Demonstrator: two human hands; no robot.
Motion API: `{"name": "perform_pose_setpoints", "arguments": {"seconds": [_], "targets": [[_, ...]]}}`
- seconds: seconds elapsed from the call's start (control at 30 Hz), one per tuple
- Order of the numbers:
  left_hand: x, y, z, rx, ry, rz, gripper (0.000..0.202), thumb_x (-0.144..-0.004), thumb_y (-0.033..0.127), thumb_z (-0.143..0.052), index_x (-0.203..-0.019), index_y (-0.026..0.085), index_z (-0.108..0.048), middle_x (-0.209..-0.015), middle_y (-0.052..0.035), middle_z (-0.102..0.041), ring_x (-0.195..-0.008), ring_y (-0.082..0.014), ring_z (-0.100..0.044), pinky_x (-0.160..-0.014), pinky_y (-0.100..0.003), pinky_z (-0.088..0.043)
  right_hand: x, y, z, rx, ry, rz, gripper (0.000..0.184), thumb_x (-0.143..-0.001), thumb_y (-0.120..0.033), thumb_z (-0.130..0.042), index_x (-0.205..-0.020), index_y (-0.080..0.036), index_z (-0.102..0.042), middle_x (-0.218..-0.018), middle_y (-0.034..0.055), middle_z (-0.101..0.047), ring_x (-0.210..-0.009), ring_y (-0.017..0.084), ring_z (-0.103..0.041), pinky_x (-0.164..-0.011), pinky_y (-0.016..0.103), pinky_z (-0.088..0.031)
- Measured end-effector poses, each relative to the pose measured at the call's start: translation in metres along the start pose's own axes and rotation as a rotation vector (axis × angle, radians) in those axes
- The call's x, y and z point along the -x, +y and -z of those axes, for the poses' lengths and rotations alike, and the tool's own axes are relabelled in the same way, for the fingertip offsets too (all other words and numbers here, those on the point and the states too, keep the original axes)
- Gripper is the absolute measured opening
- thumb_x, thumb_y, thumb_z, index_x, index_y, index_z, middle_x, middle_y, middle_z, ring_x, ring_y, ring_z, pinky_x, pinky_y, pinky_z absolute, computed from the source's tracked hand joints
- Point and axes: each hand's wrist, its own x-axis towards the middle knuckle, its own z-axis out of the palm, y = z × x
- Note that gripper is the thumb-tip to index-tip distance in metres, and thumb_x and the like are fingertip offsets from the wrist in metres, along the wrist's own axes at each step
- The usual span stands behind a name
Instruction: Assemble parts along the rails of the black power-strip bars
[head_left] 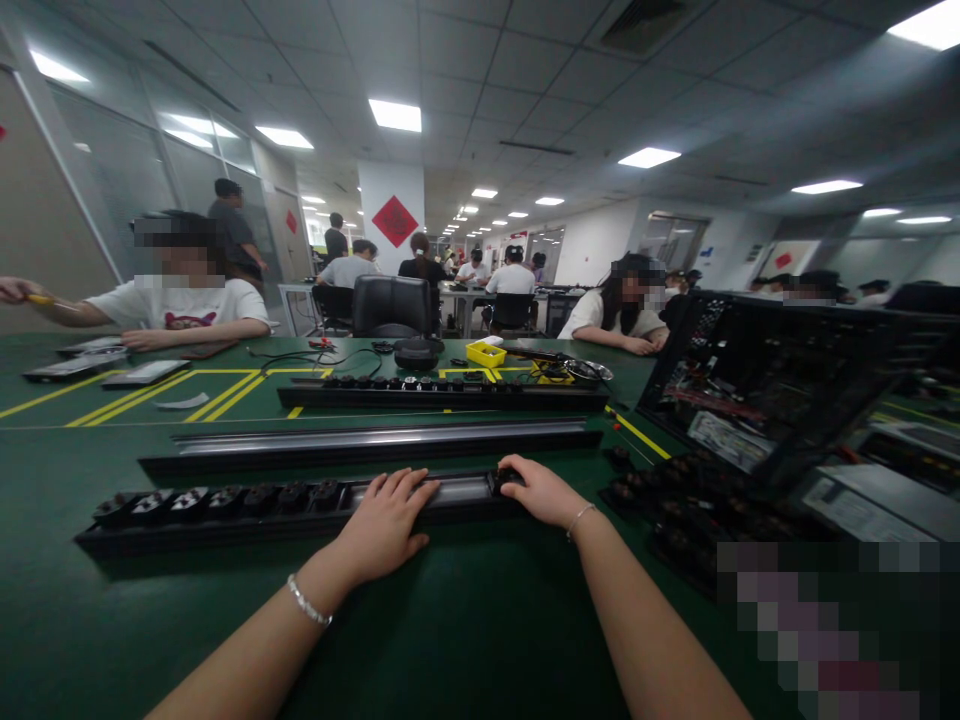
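Observation:
A long black rail (244, 528) lies before me on the green table, its left part filled with a row of several small black modules (292, 496). Across the rail's bare middle lies my left hand (390, 515), palm down with fingers stretched out and touching it. At the rail's right end my right hand (536, 490) is closed around one black module (504, 480), which my fingers partly hide. Whether that module sits fully inside the channel I cannot tell.
Behind lies a second black rail (375, 440) with a shiny channel; farther back, another rail (442, 398) bears modules. Loose black modules (697, 500) pile up at right beside an open computer case (750, 390). A yellow box (485, 354) stands at the back. Co-workers sit across the table.

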Motion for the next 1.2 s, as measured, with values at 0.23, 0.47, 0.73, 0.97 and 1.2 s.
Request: {"name": "perform_pose_setpoints", "arguments": {"seconds": [0.23,0.47,0.73,0.97,1.2], "targets": [[0.0,0.0,0.001,-0.009,-0.008,-0.005,0.066,-0.072,0.039,-0.052,-0.133,0.033,-0.028,-0.141,-0.0033,-0.032,-0.129,-0.0269,-0.026,-0.104,-0.048,-0.019,0.002,0.006,0.002,-0.078,-0.009,-0.051,0.033,-0.074,-0.026,-0.054,-0.107,-0.022,-0.053,-0.109,0.0038,-0.058,-0.099,0.018,-0.053,-0.087,0.031,-0.038],[0.001,0.001,0.001,-0.016,-0.007,-0.002,0.066,-0.071,0.038,-0.054,-0.132,0.033,-0.029,-0.141,-0.0039,-0.033,-0.128,-0.0273,-0.027,-0.104,-0.049,-0.019,0.006,0.009,0.001,-0.113,0.05,0.019,0.038,-0.069,-0.033,-0.06,-0.104,-0.021,-0.056,-0.107,0.0029,-0.059,-0.097,0.017,-0.053,-0.086,0.031,-0.039],[0.001,0.001,0.001,-0.009,-0.005,-0.001,0.066,-0.072,0.039,-0.054,-0.133,0.034,-0.029,-0.141,-0.0032,-0.033,-0.129,-0.0273,-0.026,-0.104,-0.049,-0.019,0.003,0.015,-0.001,-0.147,0.08,0.012,0.034,-0.068,-0.032,-0.062,-0.1,-0.022,-0.058,-0.104,0.0014,-0.06,-0.095,0.018,-0.054,-0.086,0.032,-0.039],[0.001,0.0,0.0,-0.003,-0.005,0.0,0.067,-0.072,0.039,-0.054,-0.133,0.034,-0.028,-0.141,-0.0034,-0.032,-0.129,-0.027,-0.026,-0.105,-0.048,-0.018,0.001,0.028,-0.001,-0.21,0.095,0.014,0.031,-0.066,-0.028,-0.062,-0.096,-0.021,-0.057,-0.115,0.0041,-0.057,-0.107,0.019,-0.051,-0.094,0.035,-0.034],[0.001,0.0,0.001,0.003,-0.01,0.002,0.067,-0.072,0.041,-0.053,-0.133,0.033,-0.028,-0.142,-0.0035,-0.032,-0.129,-0.0271,-0.027,-0.105,-0.049,-0.018,0.002,0.029,0.0,-0.209,0.127,0.04,0.024,-0.065,-0.026,-0.062,-0.088,-0.02,-0.057,-0.13,0.0091,-0.045,-0.12,0.021,-0.041,-0.101,0.037,-0.026]]}}
